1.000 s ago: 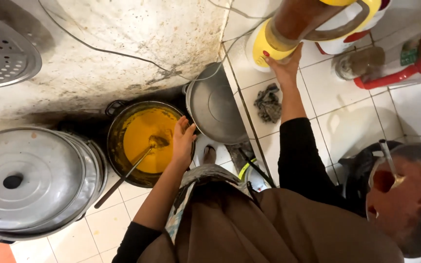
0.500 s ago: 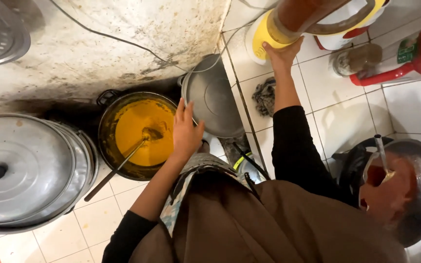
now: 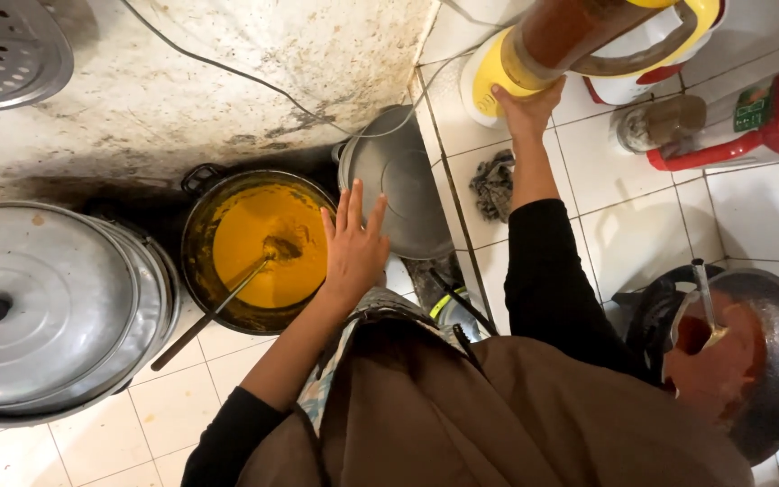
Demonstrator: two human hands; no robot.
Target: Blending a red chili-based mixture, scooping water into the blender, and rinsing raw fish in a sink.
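My left hand (image 3: pixel 353 245) hovers with its fingers spread over the right rim of a dark pot (image 3: pixel 193 271) holding thick yellow sauce (image 3: pixel 263 242). A long ladle (image 3: pixel 227 296) rests in the sauce, its handle pointing down-left. Just right of the hand, a grey metal lid (image 3: pixel 400 185) leans against the wall. My right hand (image 3: pixel 525 110) reaches forward and grips the yellow base of a blender (image 3: pixel 489 74), whose jug is full of reddish-brown paste (image 3: pixel 570 32).
A large lidded steel pot (image 3: pixel 47 302) stands at left, with a perforated metal tray (image 3: pixel 2 45) above it. A dark rag (image 3: pixel 495 185), a jar (image 3: pixel 660 122) and a red-handled container (image 3: pixel 759 117) sit on the white tiles. A wok of red sauce (image 3: pixel 750 361) with a spoon (image 3: pixel 705 302) is at right.
My left hand has lifted from the pot's rim and spread its fingers, shifting slightly toward the leaning lid. The right hand stays on the blender base.
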